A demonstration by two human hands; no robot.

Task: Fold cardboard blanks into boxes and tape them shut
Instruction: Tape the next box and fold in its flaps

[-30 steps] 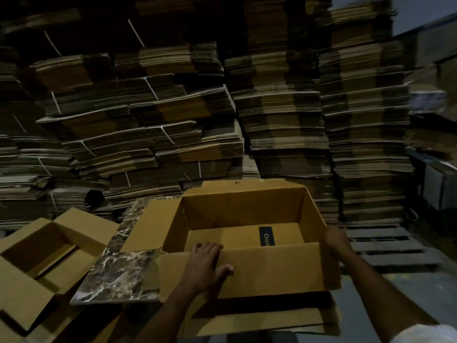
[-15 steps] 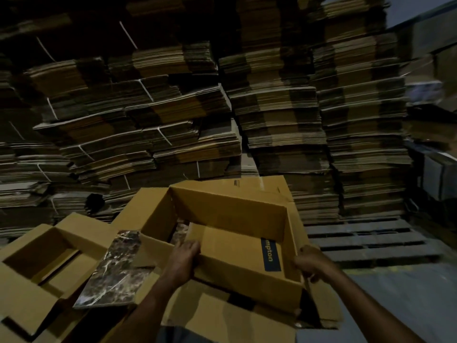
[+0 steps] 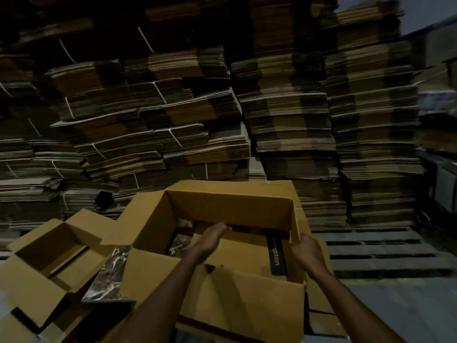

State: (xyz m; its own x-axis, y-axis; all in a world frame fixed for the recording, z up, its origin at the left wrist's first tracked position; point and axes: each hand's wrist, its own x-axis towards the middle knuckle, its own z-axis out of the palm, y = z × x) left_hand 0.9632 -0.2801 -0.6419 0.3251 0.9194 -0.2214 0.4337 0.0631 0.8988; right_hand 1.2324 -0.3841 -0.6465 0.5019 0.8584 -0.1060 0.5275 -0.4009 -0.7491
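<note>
1. Risk: the flap (image 3: 247, 253), pressed down inside the box (image 3: 230, 209) by the near-straight fingers of the left hand (image 3: 212, 237), may spring back or crease off its score.
2. Risk: the box, gripped at its wall by the right hand (image 3: 306, 251), may skew under uneven pressure.
3. Material: brown corrugated board, matte, stiff and sharp-edged, with a dark label (image 3: 277, 256) between the hands.

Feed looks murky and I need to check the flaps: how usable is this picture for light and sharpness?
Head view: dim overall, the upper cardboard stacks sink to near black. Head view: the box, left hand and right hand are best lit and fairly sharp; the dark label inside partly reads. Head view: wide-angle bowing, with smear toward the right edge.
</note>
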